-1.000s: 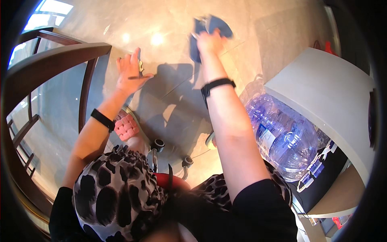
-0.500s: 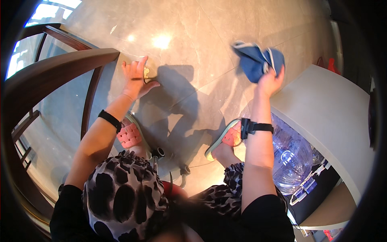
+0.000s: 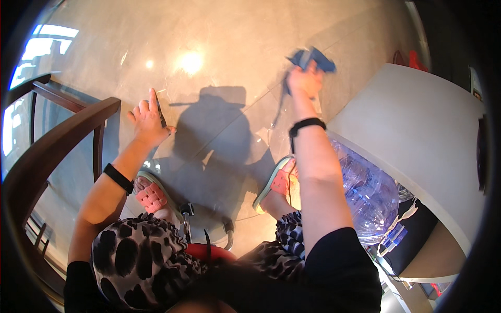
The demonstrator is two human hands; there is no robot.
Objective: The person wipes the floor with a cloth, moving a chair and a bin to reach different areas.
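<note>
My right hand [image 3: 306, 83], reached out ahead over the floor and blurred by motion, grips a crumpled blue cloth [image 3: 327, 64] with pale edging. Its fingers fold round the cloth and partly hide it. Further left and lower, my left hand [image 3: 148, 124] is seen from its back. Its index finger is stretched, the thumb sticks out and the other fingers bend. A narrow dark strip [image 3: 161, 113], seen edge-on, runs between index finger and thumb; its kind cannot be made out. Black bands circle my left wrist [image 3: 119, 179] and my right wrist [image 3: 308, 125].
A dark wooden chair [image 3: 68, 136] stands close on my left. To the right is a pale curved counter [image 3: 412, 112], with wrapped clear plastic bottles [image 3: 368, 201] under it. My feet wear pink sandals [image 3: 151, 197] on the glossy tiled floor [image 3: 235, 41].
My right hand has swung left and farther out with the cloth, which is now bunched smaller. My left hand has moved left and slightly nearer. The whole view has shifted.
</note>
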